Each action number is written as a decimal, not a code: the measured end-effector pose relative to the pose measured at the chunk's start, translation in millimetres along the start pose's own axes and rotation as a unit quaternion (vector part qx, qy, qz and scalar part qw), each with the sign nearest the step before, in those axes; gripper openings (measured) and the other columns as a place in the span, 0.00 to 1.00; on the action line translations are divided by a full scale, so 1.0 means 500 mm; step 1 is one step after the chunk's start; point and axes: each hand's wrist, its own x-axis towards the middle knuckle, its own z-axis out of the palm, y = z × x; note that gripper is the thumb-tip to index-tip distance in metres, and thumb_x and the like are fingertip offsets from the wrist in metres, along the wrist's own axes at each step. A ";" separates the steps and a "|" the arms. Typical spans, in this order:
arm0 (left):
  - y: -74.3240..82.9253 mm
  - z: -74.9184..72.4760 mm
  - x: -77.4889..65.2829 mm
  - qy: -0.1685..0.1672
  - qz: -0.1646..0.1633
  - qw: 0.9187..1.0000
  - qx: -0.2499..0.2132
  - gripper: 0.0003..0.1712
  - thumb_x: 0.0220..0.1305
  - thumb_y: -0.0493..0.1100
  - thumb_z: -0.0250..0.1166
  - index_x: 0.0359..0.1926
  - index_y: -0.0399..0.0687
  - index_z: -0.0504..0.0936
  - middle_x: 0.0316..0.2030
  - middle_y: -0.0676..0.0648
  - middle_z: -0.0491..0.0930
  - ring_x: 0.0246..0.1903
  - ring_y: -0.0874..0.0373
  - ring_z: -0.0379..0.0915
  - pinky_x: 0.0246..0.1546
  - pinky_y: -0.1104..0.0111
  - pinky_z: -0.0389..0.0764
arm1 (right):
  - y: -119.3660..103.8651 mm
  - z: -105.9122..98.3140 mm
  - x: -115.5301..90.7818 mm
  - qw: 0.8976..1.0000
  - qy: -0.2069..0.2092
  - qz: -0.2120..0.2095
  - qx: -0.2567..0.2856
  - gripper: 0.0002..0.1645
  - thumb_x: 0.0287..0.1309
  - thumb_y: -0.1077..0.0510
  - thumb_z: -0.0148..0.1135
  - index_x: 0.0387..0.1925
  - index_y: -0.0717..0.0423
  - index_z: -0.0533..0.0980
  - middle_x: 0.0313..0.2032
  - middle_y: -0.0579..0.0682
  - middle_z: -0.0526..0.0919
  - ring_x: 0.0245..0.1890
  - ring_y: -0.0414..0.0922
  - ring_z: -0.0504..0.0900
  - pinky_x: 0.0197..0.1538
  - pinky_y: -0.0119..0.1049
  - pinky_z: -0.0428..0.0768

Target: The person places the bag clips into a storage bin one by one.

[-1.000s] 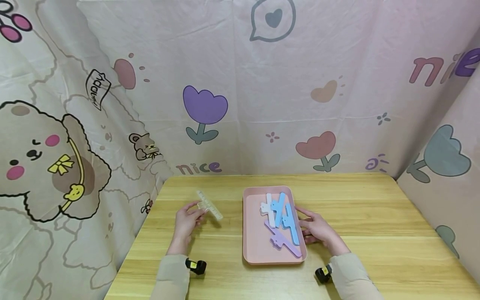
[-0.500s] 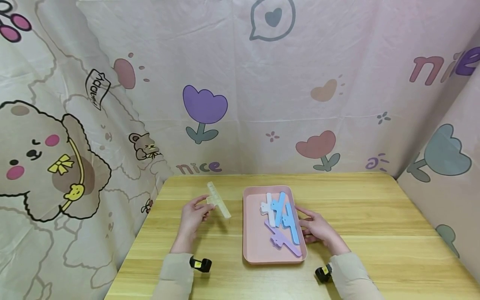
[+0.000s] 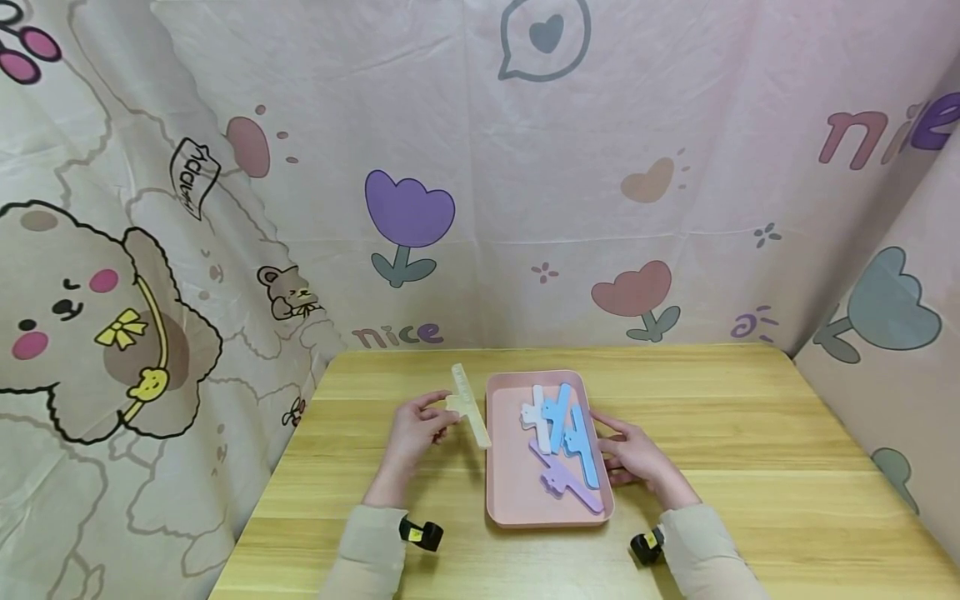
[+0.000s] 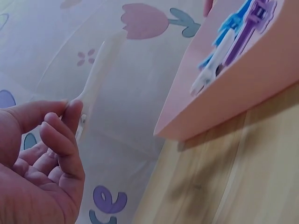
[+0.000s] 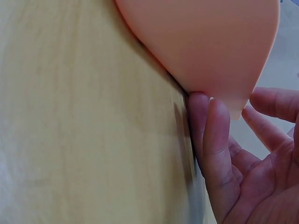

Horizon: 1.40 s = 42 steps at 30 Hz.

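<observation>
My left hand (image 3: 415, 429) pinches a pale cream bag clip (image 3: 470, 408) between thumb and fingertips, just off the left rim of a pink tray (image 3: 510, 492). In the left wrist view the clip (image 4: 100, 67) is raised, clear of the table, seen edge-on. Along the tray's right side, my right hand (image 3: 630, 454) rests with fingers spread. The right wrist view has its fingertips touching the tray's outer wall (image 5: 201, 51), some low by the table and others at the rim. Inside the tray lie a white clip (image 3: 536, 421), two blue clips (image 3: 557, 421) and a purple clip (image 3: 566, 477).
The tray stands on a light wooden table (image 3: 720, 417). A printed cloth (image 3: 480, 167) hangs behind the table and on both sides. Both wrists carry a small black camera, such as the left camera (image 3: 422, 534).
My left hand has carried the cream clip rightward, up to the tray's left rim, with the clip turning more upright in view. My right hand and the tray have kept their place.
</observation>
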 end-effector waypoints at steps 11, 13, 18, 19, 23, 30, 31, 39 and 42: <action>-0.008 0.043 -0.015 -0.058 -0.008 0.998 0.003 0.27 0.58 0.31 0.69 0.59 0.32 0.75 0.27 0.39 0.83 0.18 0.60 0.67 0.19 0.73 0.70 | 0.000 0.002 0.000 1.000 0.005 0.001 -0.002 0.36 0.67 0.61 0.56 0.74 0.45 0.60 0.39 0.58 0.82 0.27 0.50 0.83 0.26 0.43 0.83; -0.013 0.050 -0.018 -0.070 -0.011 0.997 0.008 0.28 0.58 0.30 0.69 0.59 0.30 0.75 0.26 0.40 0.82 0.18 0.60 0.67 0.19 0.73 0.70 | 0.000 0.002 0.000 1.000 0.004 0.000 -0.001 0.37 0.67 0.61 0.56 0.74 0.46 0.59 0.40 0.58 0.82 0.27 0.50 0.84 0.26 0.43 0.83; -0.028 0.066 -0.026 -0.096 -0.021 0.995 0.022 0.27 0.58 0.30 0.69 0.58 0.28 0.74 0.25 0.41 0.83 0.18 0.60 0.67 0.18 0.73 0.69 | 0.000 0.002 0.001 1.000 0.005 0.001 0.002 0.37 0.66 0.61 0.56 0.74 0.46 0.59 0.40 0.58 0.82 0.28 0.50 0.84 0.26 0.43 0.83; -0.031 0.069 -0.028 -0.100 -0.024 0.994 0.025 0.26 0.58 0.31 0.69 0.58 0.29 0.75 0.25 0.41 0.82 0.18 0.60 0.67 0.19 0.73 0.69 | 0.000 0.002 0.001 1.000 0.006 0.001 0.003 0.37 0.66 0.61 0.56 0.74 0.45 0.59 0.40 0.58 0.82 0.28 0.50 0.84 0.26 0.43 0.83; -0.040 0.079 -0.034 -0.112 -0.035 0.993 0.031 0.24 0.58 0.31 0.69 0.57 0.32 0.77 0.25 0.41 0.83 0.19 0.59 0.68 0.20 0.71 0.70 | 0.000 0.003 0.002 1.000 0.009 0.003 0.004 0.37 0.66 0.61 0.56 0.74 0.45 0.60 0.41 0.58 0.82 0.28 0.51 0.84 0.26 0.43 0.83; -0.056 0.091 -0.039 -0.121 -0.039 0.991 0.051 0.24 0.56 0.30 0.69 0.55 0.33 0.78 0.25 0.40 0.83 0.18 0.60 0.69 0.19 0.72 0.69 | 0.000 0.000 0.002 1.000 -0.001 0.000 0.003 0.37 0.67 0.60 0.56 0.75 0.46 0.58 0.43 0.59 0.81 0.29 0.50 0.84 0.27 0.43 0.83; -0.059 0.092 -0.040 -0.123 -0.038 0.990 0.053 0.24 0.55 0.30 0.69 0.55 0.33 0.78 0.25 0.40 0.83 0.18 0.60 0.70 0.19 0.72 0.70 | 0.000 0.000 0.001 1.000 -0.001 0.000 0.003 0.37 0.67 0.60 0.56 0.75 0.46 0.58 0.43 0.59 0.81 0.29 0.50 0.84 0.27 0.43 0.83; -0.073 0.100 -0.040 -0.130 -0.059 0.988 0.065 0.26 0.56 0.32 0.70 0.56 0.33 0.76 0.25 0.42 0.83 0.17 0.61 0.71 0.18 0.73 0.70 | -0.002 0.000 0.001 1.000 -0.006 0.002 0.005 0.38 0.67 0.60 0.56 0.75 0.46 0.57 0.44 0.60 0.81 0.29 0.50 0.84 0.27 0.44 0.83; -0.076 0.102 -0.036 -0.127 -0.065 0.988 0.066 0.26 0.56 0.32 0.71 0.56 0.32 0.76 0.25 0.40 0.83 0.16 0.62 0.70 0.17 0.72 0.70 | -0.002 0.001 0.001 1.000 -0.007 0.002 0.006 0.38 0.67 0.60 0.56 0.75 0.47 0.57 0.44 0.60 0.81 0.30 0.51 0.84 0.27 0.44 0.83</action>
